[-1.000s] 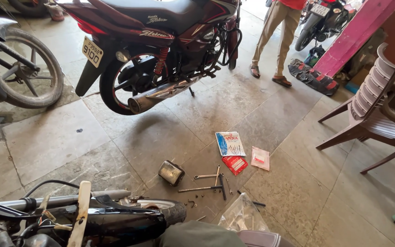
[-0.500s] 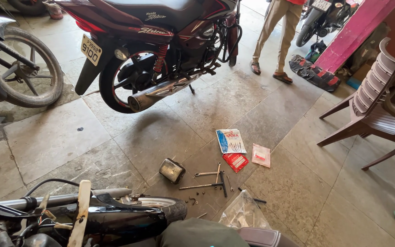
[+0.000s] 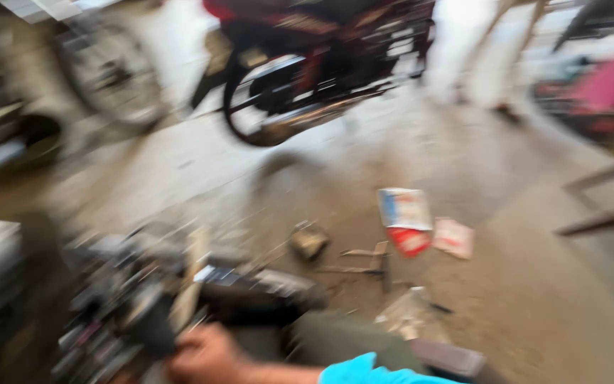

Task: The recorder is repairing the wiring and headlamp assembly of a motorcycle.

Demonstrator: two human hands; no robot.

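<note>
Everything's pretty smeared here, so take this loosely. Biggest thing in view is the red motorcycle (image 3: pixel 321 64) across the top middle of the frame, rear wheel and exhaust pointing down at the concrete floor (image 3: pixel 520 313). Another bike's wheel (image 3: pixel 108 78) sits in the upper left. Lower left is the motorcycle I'm working on (image 3: pixel 129 306), a dark tangle of handlebar, cables and tank.

My right hand (image 3: pixel 204 354) is at the bottom centre, turquoise sleeve (image 3: pixel 364 371) behind it, closed around a dark grip-like part of that bike. Exactly how the fingers wrap I can't tell through the blur. My left hand isn't in the picture at all.

Right edge has chair legs (image 3: pixel 605 206). Middle of the floor: a blue-white and red packet (image 3: pixel 405 217), a pale wrapper (image 3: pixel 453 238) just beside it, some long metal tools (image 3: pixel 367 263), and a small boxy part (image 3: pixel 308 240).

What worries me: those loose tools and the small part lie near my knee, so one careless shuffle could kick them away or roll them under the bike.
</note>
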